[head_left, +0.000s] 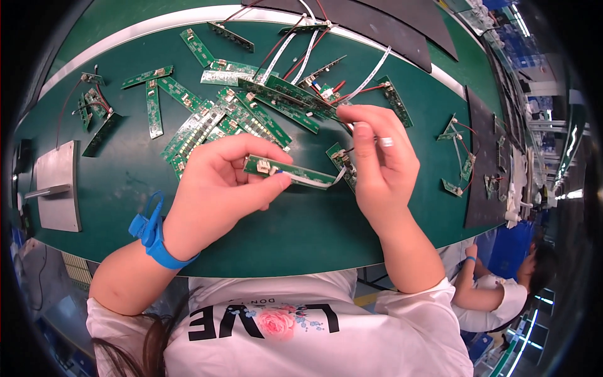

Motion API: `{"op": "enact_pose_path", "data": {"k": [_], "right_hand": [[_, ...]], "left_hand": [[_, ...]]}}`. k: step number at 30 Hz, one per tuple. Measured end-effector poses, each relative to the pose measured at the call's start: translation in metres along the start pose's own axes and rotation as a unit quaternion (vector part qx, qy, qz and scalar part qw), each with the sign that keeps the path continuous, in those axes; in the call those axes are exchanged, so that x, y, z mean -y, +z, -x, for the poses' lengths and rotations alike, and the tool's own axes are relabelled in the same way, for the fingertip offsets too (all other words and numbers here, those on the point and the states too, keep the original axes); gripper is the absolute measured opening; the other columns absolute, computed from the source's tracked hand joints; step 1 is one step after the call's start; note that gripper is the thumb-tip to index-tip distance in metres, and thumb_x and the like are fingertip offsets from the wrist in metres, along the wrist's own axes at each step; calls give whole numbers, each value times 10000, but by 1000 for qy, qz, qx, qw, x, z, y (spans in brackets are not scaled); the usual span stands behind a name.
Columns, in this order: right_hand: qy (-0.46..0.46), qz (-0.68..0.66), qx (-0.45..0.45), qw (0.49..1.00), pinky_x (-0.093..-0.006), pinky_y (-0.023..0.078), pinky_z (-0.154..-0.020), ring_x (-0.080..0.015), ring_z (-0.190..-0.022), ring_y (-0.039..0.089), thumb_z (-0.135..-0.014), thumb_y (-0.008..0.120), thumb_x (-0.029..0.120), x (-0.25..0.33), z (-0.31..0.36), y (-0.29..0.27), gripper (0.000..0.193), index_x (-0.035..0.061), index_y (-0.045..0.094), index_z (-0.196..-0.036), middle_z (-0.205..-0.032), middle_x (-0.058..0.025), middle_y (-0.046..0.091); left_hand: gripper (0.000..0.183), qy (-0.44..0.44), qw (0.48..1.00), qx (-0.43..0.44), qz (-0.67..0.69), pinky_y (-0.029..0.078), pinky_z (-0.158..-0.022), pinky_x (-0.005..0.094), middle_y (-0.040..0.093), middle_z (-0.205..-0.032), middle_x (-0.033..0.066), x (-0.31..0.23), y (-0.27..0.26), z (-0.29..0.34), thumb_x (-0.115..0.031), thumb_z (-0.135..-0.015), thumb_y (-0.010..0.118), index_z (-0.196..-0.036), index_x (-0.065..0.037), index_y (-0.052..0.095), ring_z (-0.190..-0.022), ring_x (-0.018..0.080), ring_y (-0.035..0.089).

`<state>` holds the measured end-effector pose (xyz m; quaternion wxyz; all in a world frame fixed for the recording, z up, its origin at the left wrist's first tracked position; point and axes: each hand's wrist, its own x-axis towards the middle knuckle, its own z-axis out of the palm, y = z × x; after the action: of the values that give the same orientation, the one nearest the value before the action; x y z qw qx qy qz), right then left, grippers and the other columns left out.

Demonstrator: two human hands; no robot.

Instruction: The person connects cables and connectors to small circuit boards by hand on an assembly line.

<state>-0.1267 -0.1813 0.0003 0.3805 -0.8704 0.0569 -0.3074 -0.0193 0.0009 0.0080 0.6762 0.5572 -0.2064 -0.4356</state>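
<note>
My left hand (226,176) is closed around a narrow green circuit board (301,174), thumb on top near a white connector socket at its left end. A white flat cable runs along this board and bends up at its right end toward a smaller circuit board (339,158), partly hidden by my right hand. My right hand (383,157) is raised beside it, thumb and forefinger pinched. A short white piece of cable (387,142) shows between its fingers; the rest of what it grips is hidden.
A heap of green circuit boards (207,119) with red, black and white cables lies beyond my hands. A metal plate with a handle (59,188) stands at the left. More wired boards (466,166) lie at the right beside a black mat (480,207). Another person (490,295) sits at lower right.
</note>
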Motion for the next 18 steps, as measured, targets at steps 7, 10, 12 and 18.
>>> {"op": "enact_pose_path", "data": {"k": [7, 10, 12, 18], "right_hand": [[47, -194, 19, 980, -221, 342, -629, -90, -713, 352, -928, 515, 105, 19, 5, 4, 210, 8, 572, -1105, -970, -28, 392], [8, -206, 88, 974, -235, 371, -617, -118, -700, 424, -912, 524, 72, 25, 9, 1, 145, -12, 579, -1017, -921, -76, 535], [-21, -177, 98, 979, -242, 386, -589, -126, -674, 453, -913, 520, 59, 26, 7, 3, 127, -20, 582, -990, -874, -85, 576], [1, -188, 78, 979, -251, 404, -485, -127, -573, 520, -888, 548, 18, 35, 12, 12, 73, -33, 596, -909, -780, -77, 637]], "left_hand": [[245, 47, 991, -84, 89, 395, -634, 169, 572, -783, -19, -4, -10, -3, 4, -824, 624, -1068, 9, 628, -701, 36, 500], [249, 149, 983, -100, -32, 397, -655, 184, 591, -887, 23, 7, -12, -7, 20, -810, 610, -1055, 4, 650, -734, 49, 495], [193, 228, 946, -128, -194, 433, -710, 202, 602, -1032, 76, 5, -11, -4, 39, -804, 584, -967, -2, 679, -837, 83, 550], [233, 272, 943, -131, -141, 516, -774, 249, 651, -1033, 115, 14, -2, -7, 48, -810, 575, -1031, 2, 629, -943, 160, 646]]}}
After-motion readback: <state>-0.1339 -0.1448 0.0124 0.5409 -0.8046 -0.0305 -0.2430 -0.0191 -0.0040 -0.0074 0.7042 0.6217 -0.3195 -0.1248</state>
